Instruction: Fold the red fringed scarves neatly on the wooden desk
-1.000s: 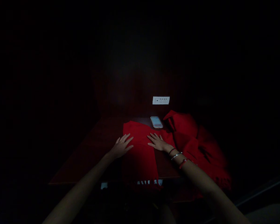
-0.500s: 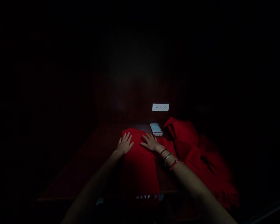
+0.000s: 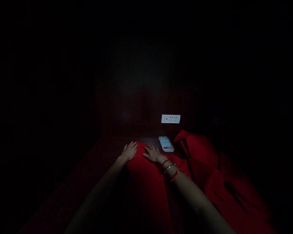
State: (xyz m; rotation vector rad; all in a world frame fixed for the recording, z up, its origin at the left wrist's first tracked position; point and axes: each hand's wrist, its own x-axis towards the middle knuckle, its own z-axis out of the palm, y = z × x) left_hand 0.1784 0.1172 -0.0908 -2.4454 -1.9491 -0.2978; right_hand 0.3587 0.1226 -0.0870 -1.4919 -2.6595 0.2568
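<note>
A red scarf (image 3: 146,182) lies spread over a dark wooden table, running from its far part down toward me. My left hand (image 3: 130,151) rests on the scarf's far left edge, palm down with fingers stretched out. Flat on the same cloth, a little to the right, is my right hand (image 3: 152,153), its fingers spread. Bracelets circle the right wrist. More red cloth (image 3: 202,149) is heaped in loose folds on the right; whether it is all one piece I cannot tell.
Beyond my right hand a phone (image 3: 166,144) lies on the table (image 3: 109,146), its screen lit and partly blurred out. A white socket panel (image 3: 171,119) is set in the dark back wall. Deep shadow hides the surroundings.
The view has shifted nearer the table, and the scarf's fringed front end has dropped out of sight. Both hands stay flat on the cloth, now slightly closer to its far edge.
</note>
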